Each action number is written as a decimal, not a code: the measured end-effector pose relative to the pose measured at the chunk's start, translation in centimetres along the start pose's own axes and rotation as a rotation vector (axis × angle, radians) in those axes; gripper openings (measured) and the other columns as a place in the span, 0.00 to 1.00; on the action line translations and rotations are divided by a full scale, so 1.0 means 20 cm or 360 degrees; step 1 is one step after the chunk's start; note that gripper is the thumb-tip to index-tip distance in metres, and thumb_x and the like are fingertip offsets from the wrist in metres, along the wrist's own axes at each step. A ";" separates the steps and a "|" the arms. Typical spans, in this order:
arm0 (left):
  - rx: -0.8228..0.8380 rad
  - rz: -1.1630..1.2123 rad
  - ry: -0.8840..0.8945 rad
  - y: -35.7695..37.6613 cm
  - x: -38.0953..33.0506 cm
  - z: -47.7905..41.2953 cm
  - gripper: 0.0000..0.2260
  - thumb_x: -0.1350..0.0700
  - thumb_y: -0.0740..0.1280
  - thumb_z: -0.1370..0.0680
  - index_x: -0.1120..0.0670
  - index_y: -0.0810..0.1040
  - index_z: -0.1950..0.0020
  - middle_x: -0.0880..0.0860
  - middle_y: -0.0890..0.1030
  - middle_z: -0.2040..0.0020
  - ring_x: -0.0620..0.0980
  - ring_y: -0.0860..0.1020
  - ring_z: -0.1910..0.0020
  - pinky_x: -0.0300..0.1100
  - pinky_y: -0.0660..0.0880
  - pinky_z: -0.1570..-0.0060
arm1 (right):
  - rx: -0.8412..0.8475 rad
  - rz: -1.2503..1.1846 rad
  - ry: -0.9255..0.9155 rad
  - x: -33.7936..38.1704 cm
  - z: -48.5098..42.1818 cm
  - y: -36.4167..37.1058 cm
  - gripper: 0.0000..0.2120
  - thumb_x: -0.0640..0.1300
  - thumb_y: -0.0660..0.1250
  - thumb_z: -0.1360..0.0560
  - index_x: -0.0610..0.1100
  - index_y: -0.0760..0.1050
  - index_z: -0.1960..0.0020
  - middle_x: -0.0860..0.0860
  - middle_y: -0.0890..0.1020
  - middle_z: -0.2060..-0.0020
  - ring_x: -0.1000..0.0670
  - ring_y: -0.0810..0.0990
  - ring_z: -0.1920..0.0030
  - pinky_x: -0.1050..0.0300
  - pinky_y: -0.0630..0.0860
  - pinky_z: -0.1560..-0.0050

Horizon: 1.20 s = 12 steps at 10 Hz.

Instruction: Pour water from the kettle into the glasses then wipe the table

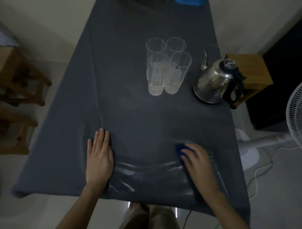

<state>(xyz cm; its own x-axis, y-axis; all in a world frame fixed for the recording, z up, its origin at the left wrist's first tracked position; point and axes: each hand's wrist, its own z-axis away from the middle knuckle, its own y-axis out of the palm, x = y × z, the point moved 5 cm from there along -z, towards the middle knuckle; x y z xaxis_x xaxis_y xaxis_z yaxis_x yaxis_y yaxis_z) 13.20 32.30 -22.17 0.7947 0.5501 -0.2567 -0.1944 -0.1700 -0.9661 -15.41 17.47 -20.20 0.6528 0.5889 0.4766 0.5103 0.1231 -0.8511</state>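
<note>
Several tall clear glasses (168, 65) stand together in the middle of a table draped in a dark grey cloth (130, 114). To their right stands a steel kettle (214, 81) with a black handle, its spout pointing away from me. My right hand (194, 160) presses a blue cloth (180, 149) onto the tablecloth near the front right; the hand is blurred. My left hand (99, 155) lies flat on the tablecloth at the front left, fingers together, holding nothing. A wet, shiny, wrinkled patch (150, 176) lies between the hands.
Wooden stools (21, 81) stand on the floor at the left. A wooden stool (251, 72) sits right of the kettle, with a white fan (294, 117) and its cable beyond. A blue object (189, 2) sits at the table's far end.
</note>
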 end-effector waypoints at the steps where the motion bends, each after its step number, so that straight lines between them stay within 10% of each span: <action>1: 0.0027 -0.0053 -0.0029 0.02 -0.01 0.00 0.25 0.53 0.45 0.19 0.60 0.59 0.23 0.58 0.59 0.22 0.54 0.54 0.22 0.56 0.50 0.23 | -0.0071 0.0129 0.0363 -0.15 0.10 -0.18 0.12 0.37 0.68 0.26 0.39 0.78 0.42 0.44 0.77 0.41 0.47 0.73 0.39 0.58 0.66 0.33; 5: 0.0055 0.0344 0.0363 0.03 -0.45 -0.08 0.25 0.59 0.47 0.22 0.61 0.65 0.25 0.56 0.63 0.23 0.50 0.57 0.23 0.47 0.49 0.23 | 0.0261 -0.0050 -0.0494 0.49 0.15 0.26 0.12 0.44 0.65 0.29 0.45 0.80 0.47 0.48 0.81 0.44 0.48 0.76 0.41 0.55 0.73 0.37; 8: 0.0199 -0.0141 0.0605 0.19 -0.68 0.09 0.24 0.53 0.48 0.19 0.61 0.63 0.25 0.58 0.64 0.24 0.54 0.62 0.24 0.52 0.51 0.26 | 0.0009 0.0203 0.0396 -0.30 0.38 -0.28 0.17 0.49 0.58 0.23 0.40 0.80 0.46 0.44 0.79 0.42 0.47 0.74 0.40 0.59 0.64 0.33; 11: 0.0430 -0.0177 0.0672 -0.04 -0.66 -0.03 0.28 0.54 0.44 0.22 0.63 0.71 0.30 0.59 0.71 0.29 0.57 0.71 0.30 0.51 0.64 0.29 | 0.0289 0.0622 0.0399 -0.15 0.25 -0.36 0.29 0.58 0.48 0.20 0.41 0.76 0.36 0.44 0.78 0.36 0.44 0.74 0.33 0.47 0.58 0.29; 12: 0.0394 -0.0127 0.0696 -0.23 -0.67 -0.12 0.30 0.53 0.37 0.22 0.62 0.56 0.23 0.58 0.57 0.21 0.55 0.55 0.22 0.44 0.45 0.25 | 0.0353 0.0554 0.0315 0.04 0.05 -0.41 0.36 0.61 0.39 0.20 0.39 0.70 0.30 0.44 0.73 0.31 0.46 0.69 0.29 0.58 0.50 0.25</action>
